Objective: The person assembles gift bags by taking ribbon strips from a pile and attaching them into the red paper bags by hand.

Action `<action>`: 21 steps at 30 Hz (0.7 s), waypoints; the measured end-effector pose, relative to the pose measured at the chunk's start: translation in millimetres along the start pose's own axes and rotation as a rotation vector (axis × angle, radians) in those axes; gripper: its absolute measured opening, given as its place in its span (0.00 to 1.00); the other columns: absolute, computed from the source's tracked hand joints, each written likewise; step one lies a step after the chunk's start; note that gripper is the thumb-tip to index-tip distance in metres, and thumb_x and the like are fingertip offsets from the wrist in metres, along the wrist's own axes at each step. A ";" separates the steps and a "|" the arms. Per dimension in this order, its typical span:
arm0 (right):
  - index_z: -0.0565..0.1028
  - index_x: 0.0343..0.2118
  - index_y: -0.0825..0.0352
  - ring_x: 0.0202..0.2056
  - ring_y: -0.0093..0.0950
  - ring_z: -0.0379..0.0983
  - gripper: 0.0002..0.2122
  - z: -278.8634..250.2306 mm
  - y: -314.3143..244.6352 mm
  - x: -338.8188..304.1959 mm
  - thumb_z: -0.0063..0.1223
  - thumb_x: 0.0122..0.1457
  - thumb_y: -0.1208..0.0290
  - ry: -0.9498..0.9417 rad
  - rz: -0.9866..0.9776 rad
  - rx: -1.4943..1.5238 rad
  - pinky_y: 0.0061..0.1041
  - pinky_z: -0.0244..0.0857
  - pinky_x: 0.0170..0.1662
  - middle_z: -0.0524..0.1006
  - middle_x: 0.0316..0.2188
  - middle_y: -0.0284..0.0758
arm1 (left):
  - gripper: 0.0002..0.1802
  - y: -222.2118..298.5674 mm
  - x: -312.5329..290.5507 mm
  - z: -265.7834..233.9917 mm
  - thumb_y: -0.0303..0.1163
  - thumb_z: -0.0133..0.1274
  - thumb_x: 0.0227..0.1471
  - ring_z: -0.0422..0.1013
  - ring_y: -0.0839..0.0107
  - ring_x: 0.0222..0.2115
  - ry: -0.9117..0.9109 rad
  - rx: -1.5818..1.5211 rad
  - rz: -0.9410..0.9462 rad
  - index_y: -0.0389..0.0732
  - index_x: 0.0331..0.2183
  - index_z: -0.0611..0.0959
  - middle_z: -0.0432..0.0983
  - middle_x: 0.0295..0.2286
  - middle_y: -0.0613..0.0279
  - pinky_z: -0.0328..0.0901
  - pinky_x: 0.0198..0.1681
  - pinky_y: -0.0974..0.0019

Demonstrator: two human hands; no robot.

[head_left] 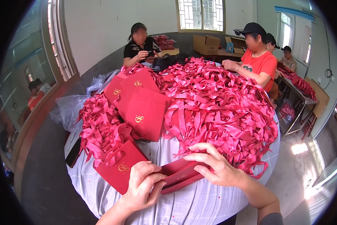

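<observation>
A red paper bag (188, 173) slants, partly opened.

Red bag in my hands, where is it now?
In the head view, the held bag is low, near centre, between your left hand and right hand, over the pale tablecloth, just right of another red bag.

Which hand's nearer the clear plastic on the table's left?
Left. The left hand, at the red bag's left end, is right of the plastic and nearer the wearer; the right hand is farther right.
</observation>
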State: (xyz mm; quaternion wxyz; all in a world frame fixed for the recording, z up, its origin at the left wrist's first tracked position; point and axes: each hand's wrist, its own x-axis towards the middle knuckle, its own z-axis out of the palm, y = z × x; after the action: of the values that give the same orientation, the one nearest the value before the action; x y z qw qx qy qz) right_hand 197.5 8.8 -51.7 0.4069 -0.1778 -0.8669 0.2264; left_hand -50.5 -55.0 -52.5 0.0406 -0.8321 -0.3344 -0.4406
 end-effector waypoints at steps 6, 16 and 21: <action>0.69 0.47 0.72 0.40 0.25 0.72 0.13 -35.6 13.4 -4.2 0.47 0.59 0.77 0.394 0.210 0.125 0.21 0.67 0.43 0.68 0.47 0.40 | 0.10 -2.9 3.9 -0.7 0.13 0.54 0.39 0.67 0.59 0.36 0.157 0.053 -0.243 0.34 0.29 0.75 0.68 0.35 0.51 0.62 0.40 0.64; 0.77 0.32 0.71 0.29 0.24 0.71 0.06 -46.7 30.2 -4.6 0.51 0.52 0.84 0.389 0.192 -0.278 0.20 0.64 0.32 0.75 0.28 0.36 | 0.08 -22.9 -3.7 6.7 0.15 0.50 0.46 0.65 0.60 0.40 0.282 0.107 -0.402 0.33 0.32 0.73 0.66 0.38 0.50 0.58 0.46 0.64; 0.78 0.31 0.64 0.38 0.31 0.67 0.07 -23.0 33.0 -13.0 0.59 0.46 0.76 0.056 0.053 -0.659 0.31 0.59 0.42 0.73 0.32 0.33 | 0.04 -23.0 -6.4 4.2 0.18 0.47 0.52 0.62 0.71 0.40 0.297 0.047 -0.432 0.34 0.33 0.72 0.63 0.40 0.56 0.57 0.43 0.74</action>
State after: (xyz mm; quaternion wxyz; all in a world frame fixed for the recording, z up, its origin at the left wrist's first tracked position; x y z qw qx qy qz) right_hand 227.6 35.5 -64.5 0.3454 -0.3286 -0.8770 -0.0606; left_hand -63.6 -39.1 -65.2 0.0137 -0.6666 -0.5048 -0.5483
